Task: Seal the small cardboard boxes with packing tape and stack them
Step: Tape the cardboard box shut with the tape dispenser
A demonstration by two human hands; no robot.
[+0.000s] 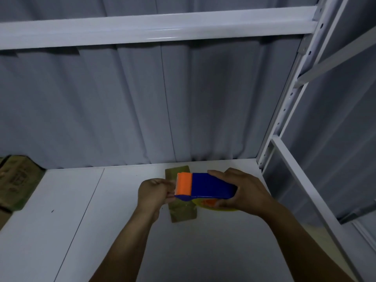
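Observation:
A small flat cardboard box (182, 210) lies on the white shelf surface (101, 220), partly hidden under my hands. My right hand (242, 192) grips a blue tape dispenser (211, 187) with an orange front end, held just above the box; a yellowish tape roll (218, 209) shows beneath it. My left hand (154, 193) is curled at the orange end of the dispenser and seems to pinch the tape end there; the tape itself is too faint to make out.
More cardboard boxes (14, 184) sit at the far left edge of the shelf. A grey curtain hangs behind. A white metal rack upright (284, 110) and frame stand at the right, with a crossbeam (154, 27) overhead.

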